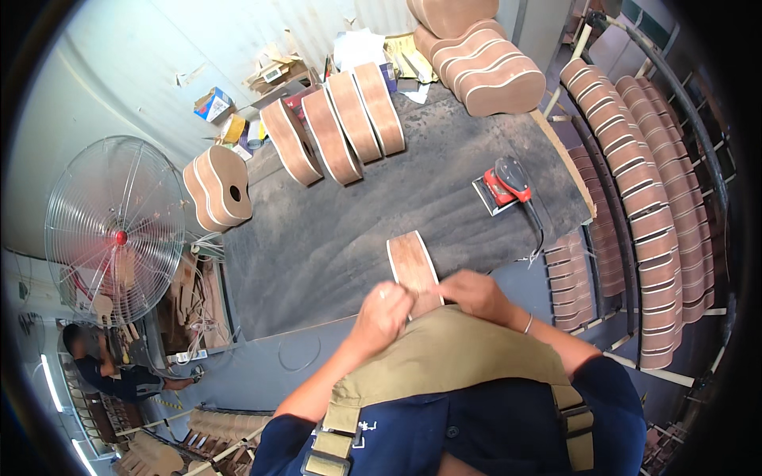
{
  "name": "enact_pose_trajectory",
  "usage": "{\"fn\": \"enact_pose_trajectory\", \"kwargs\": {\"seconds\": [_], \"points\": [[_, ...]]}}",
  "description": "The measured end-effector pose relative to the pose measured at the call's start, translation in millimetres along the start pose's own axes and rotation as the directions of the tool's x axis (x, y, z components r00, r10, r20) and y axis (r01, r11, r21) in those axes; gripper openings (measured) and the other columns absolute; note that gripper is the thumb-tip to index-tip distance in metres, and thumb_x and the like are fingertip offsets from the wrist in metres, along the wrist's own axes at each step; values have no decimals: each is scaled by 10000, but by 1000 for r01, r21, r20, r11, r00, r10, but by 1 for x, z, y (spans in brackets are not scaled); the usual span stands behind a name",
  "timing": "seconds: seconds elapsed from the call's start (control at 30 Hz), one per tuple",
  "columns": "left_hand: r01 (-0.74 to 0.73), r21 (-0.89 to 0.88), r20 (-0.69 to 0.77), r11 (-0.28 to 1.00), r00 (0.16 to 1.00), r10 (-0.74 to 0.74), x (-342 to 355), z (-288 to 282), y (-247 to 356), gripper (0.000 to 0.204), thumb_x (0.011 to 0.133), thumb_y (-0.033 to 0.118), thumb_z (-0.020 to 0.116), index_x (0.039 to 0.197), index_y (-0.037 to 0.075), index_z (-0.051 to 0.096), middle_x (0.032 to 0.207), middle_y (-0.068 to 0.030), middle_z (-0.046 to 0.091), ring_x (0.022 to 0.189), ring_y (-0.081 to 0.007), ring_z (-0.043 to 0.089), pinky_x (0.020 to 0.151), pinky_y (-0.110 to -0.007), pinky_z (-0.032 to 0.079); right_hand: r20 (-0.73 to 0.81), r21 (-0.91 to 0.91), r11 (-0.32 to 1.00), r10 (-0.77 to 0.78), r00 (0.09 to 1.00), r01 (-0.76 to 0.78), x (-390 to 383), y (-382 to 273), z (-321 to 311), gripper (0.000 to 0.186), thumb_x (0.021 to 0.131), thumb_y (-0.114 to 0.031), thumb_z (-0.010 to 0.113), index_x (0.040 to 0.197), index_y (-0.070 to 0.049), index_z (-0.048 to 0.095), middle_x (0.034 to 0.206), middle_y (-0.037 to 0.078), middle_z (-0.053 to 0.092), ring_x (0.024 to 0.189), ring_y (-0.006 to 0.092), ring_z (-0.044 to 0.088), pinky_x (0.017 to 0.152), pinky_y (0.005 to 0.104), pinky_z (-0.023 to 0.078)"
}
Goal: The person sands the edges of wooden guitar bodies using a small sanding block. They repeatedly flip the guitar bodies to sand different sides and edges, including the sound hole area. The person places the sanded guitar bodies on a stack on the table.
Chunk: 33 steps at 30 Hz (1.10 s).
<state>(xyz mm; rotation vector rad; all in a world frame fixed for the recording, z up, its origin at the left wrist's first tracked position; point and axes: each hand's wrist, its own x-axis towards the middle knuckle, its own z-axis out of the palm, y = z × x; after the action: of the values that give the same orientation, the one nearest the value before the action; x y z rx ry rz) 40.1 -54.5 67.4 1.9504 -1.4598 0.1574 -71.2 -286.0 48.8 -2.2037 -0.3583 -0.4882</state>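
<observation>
A small wooden guitar body (pixel 413 258) with white edge binding stands on its side at the near edge of the dark worktable, against my apron. Its lower end is hidden by my hands and the apron. My left hand (pixel 381 319) is closed at its left edge, a ring on one finger. On the opposite edge, my right hand (pixel 479 297) has its fingers curled and pressed together by the binding. Whatever lies between those right fingertips is too small to make out. A bracelet circles my right wrist.
A red and black electric sander (pixel 506 186) lies on the worktable (pixel 341 230), its cord trailing toward the near edge. Several guitar bodies (pixel 333 135) stand at the back, more stacked far right. A caged fan (pixel 115 230) is at left, racks (pixel 635 198) at right. Another person (pixel 119 373) sits lower left.
</observation>
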Motion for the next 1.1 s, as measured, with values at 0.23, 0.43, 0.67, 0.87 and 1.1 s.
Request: {"fn": "enact_pose_trajectory", "kwargs": {"seconds": [0.23,0.43,0.67,0.87,1.1], "points": [[57,115,-157,992,987,-38,23,-32,11,194,741,-1,712,923,39,660,831,-128,536,821,-341,579,724,-437,485,-114,-122,991,-76,991,62,46,-25,-10,292,860,-4,681,1122,-81,786,982,97,735,895,306,669,769,419,552],[460,-185,-59,868,877,-477,38,-21,-80,59,902,15,733,924,-25,696,811,-167,669,734,-336,671,687,-414,526,93,-31,980,198,976,-196,114,43,28,204,877,-7,714,1018,-90,837,921,133,708,931,345,642,837,450,543],[303,-22,-151,953,941,-303,-7,-15,-38,47,883,0,708,910,6,671,823,-173,603,791,-383,641,703,-467,519,94,-112,987,-104,990,115,80,8,16,297,856,-8,714,1108,-115,828,884,119,651,820,327,610,769,425,529],[180,119,-290,976,947,-140,-33,-3,5,193,799,-67,681,954,46,706,774,-120,573,734,-331,614,650,-433,512,0,-131,958,-259,966,257,35,2,29,311,849,23,693,1116,-87,808,876,110,621,797,310,588,752,412,513],[343,-28,-314,939,889,-334,7,-8,-46,82,852,-26,713,916,26,716,775,-135,592,737,-354,620,666,-453,505,80,-56,998,-6,997,10,109,16,24,214,896,-48,723,1063,-122,835,905,124,649,850,331,610,772,426,519]]}}
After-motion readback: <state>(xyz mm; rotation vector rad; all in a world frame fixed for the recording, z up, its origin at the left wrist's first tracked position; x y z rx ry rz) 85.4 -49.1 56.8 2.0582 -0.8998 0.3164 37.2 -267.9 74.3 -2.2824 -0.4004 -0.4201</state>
